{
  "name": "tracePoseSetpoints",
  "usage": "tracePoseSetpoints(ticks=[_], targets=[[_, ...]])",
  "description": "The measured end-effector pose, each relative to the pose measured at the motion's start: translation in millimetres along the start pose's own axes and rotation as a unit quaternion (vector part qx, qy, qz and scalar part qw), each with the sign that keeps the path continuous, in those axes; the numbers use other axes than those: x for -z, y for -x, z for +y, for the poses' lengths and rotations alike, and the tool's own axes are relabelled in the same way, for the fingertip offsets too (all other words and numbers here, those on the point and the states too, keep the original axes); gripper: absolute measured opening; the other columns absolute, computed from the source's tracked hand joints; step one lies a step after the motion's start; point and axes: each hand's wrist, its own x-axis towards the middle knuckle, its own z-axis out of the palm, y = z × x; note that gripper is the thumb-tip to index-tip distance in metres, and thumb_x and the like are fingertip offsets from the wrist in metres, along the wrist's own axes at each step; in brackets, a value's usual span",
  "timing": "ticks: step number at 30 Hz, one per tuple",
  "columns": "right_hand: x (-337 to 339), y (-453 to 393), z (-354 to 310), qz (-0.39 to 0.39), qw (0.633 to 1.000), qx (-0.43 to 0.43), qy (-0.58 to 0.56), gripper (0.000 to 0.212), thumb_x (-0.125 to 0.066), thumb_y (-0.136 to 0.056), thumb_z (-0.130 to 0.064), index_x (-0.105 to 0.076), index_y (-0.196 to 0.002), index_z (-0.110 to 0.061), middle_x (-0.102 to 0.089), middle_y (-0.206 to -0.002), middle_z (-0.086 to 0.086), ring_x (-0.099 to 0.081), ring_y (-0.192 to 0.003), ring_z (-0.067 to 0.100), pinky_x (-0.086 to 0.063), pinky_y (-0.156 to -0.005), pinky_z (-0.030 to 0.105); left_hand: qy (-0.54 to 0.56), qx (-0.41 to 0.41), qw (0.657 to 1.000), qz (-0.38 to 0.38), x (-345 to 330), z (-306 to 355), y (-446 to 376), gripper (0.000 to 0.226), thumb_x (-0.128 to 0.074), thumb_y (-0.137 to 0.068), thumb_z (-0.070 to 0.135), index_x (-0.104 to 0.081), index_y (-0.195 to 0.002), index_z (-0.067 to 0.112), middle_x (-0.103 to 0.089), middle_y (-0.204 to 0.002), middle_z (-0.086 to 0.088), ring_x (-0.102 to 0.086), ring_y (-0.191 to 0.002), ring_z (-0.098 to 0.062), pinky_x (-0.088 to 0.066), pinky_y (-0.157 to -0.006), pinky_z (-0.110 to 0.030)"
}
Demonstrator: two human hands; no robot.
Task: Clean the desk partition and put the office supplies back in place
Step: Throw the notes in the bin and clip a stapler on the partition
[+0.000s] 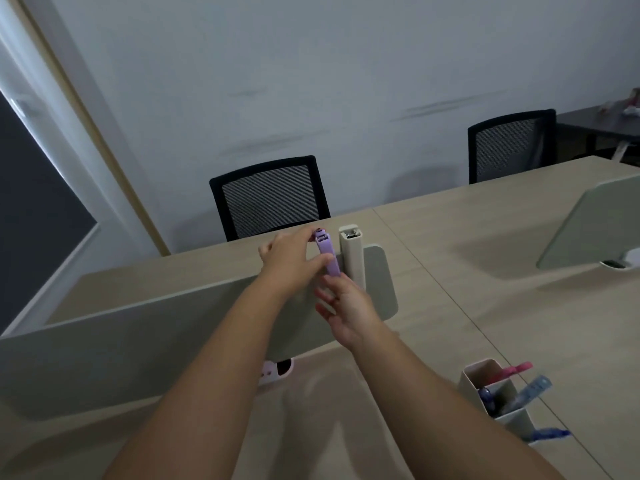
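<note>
Your left hand (289,259) grips the purple stapler (327,254), upright on the partition's (138,341) top edge, just left of the white stapler (351,252); your right hand (346,313), fingers relaxed, touches its lower end.

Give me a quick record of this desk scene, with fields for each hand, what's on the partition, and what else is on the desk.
left hand: grips the purple stapler at the partition's top edge
right hand: just below the purple stapler, fingers loosely spread; contact unclear
partition: grey-green panel standing across the desk
on partition: white stapler, right beside the purple one
desk: pen holder at the near right, holding pens and a ruler
behind desk: two black mesh chairs
</note>
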Motion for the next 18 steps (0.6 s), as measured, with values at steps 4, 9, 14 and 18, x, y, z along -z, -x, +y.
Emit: tracePoseSetpoints(ticks=[4, 9, 14, 18], targets=[[6, -3, 7, 0.027, 0.999, -0.03, -0.026, 0.041, -0.054, -0.09, -0.012, -0.053, -0.131, -0.008, -0.064, -0.095, 0.0, -0.06, -0.085, 0.014, -0.044, -0.071, 0.03, 0.011, 0.017, 0.997, -0.068, -10, -4, -19, 0.041, -0.059, -0.085, 0.051, -0.048, -0.124, 0.044, -0.062, -0.126, 0.021, -0.05, -0.125, -0.013, -0.018, -0.086, -0.034], [19, -1, 13, 0.04, 0.998, -0.046, 0.011, 0.019, -0.05, -0.092, -0.014, -0.06, -0.107, -0.014, -0.063, -0.096, -0.001, -0.059, -0.081, 0.014, -0.042, -0.07, 0.03, 0.003, 0.045, 0.996, -0.076, -22, -7, -16, 0.053, -0.059, -0.084, 0.054, -0.043, -0.134, 0.043, -0.057, -0.134, 0.021, -0.045, -0.131, -0.013, -0.021, -0.09, -0.036], [56, 21, 19, 0.02, 0.993, -0.084, 0.086, 0.017, -0.045, -0.095, -0.021, -0.058, -0.107, -0.021, -0.065, -0.104, 0.0, -0.057, -0.081, 0.016, -0.039, -0.069, 0.03, 0.098, 0.032, 0.982, 0.161, -35, -2, 36, 0.058, -0.064, -0.08, 0.04, -0.042, -0.134, 0.039, -0.057, -0.13, 0.021, -0.05, -0.122, -0.012, -0.023, -0.094, -0.035], [131, 62, 32, 0.056, 0.974, -0.095, 0.196, 0.025, -0.047, -0.095, -0.019, -0.06, -0.116, -0.019, -0.067, -0.094, 0.001, -0.057, -0.073, 0.014, -0.041, -0.067, 0.026, 0.242, 0.032, 0.958, 0.152, -93, 7, 134, 0.043, -0.06, -0.076, 0.025, -0.05, -0.115, 0.043, -0.063, -0.1, 0.021, -0.058, -0.097, -0.005, -0.042, -0.088, -0.032]])
